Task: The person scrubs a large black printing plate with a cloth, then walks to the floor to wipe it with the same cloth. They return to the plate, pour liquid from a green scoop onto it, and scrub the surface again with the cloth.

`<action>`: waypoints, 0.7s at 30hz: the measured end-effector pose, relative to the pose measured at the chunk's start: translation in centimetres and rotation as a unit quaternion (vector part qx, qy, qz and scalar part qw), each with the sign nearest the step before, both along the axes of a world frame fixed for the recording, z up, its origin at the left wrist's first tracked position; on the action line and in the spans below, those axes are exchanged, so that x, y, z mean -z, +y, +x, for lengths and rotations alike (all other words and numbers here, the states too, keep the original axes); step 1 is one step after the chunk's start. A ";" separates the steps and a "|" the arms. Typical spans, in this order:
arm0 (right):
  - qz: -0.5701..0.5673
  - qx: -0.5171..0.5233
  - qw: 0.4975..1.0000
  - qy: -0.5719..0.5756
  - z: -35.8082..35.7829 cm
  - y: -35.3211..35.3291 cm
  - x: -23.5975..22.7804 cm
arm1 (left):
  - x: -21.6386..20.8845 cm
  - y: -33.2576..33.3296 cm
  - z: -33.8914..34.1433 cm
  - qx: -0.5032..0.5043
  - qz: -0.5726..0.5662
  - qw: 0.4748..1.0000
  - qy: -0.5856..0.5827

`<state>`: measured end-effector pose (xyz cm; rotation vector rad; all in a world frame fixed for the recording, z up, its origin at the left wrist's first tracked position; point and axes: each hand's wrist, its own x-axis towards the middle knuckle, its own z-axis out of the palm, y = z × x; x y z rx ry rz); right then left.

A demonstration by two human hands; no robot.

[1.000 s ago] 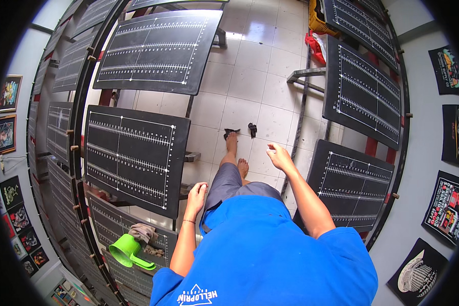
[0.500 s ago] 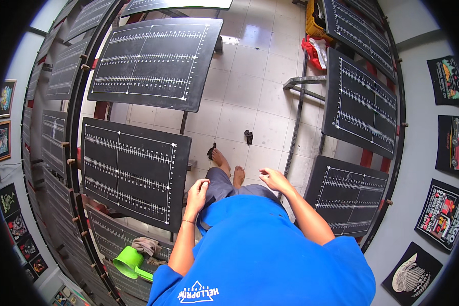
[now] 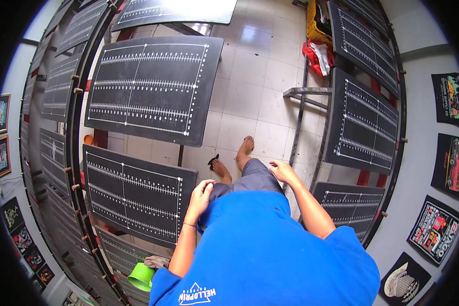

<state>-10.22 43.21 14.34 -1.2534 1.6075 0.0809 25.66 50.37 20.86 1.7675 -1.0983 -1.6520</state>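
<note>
A stride is apparently being taken. Nothing is seen held by left hand (image 3: 201, 198) or right hand (image 3: 284, 172), fingers loosely curled. Clearance from the adjacent left board (image 3: 150, 196) is required.

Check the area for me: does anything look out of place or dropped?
Yes. A dark scrap lies on the floor by the bare left foot, like stray litter; I can't tell what it is. At lower left, a green cup and crumpled cloth seem to rest on a marked board, perhaps misplaced.
</note>
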 end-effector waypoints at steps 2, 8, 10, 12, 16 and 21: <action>0.002 0.003 1.000 -0.010 -0.3 -2.0 0.4 | -0.8 -2.6 -0.4 0.006 -0.007 1.000 -0.017; -0.039 0.003 0.999 -0.027 -2.8 -9.4 1.5 | -2.1 -9.7 -2.2 -0.020 0.008 1.000 0.008; -0.041 0.027 0.998 -0.028 -3.0 -11.9 1.2 | -2.2 -11.4 -3.1 -0.057 0.017 0.998 0.030; -0.055 0.039 0.997 -0.039 -3.7 -13.7 1.9 | -2.7 -13.3 -4.2 -0.063 0.029 0.997 0.038; -0.082 0.104 0.989 -0.067 -3.5 -13.2 2.2 | -2.7 -16.0 -5.1 -0.001 0.055 0.998 0.032; -0.030 0.170 0.984 -0.035 -4.0 -9.0 -0.5 | 0.9 -21.4 -6.8 0.099 0.097 0.988 0.070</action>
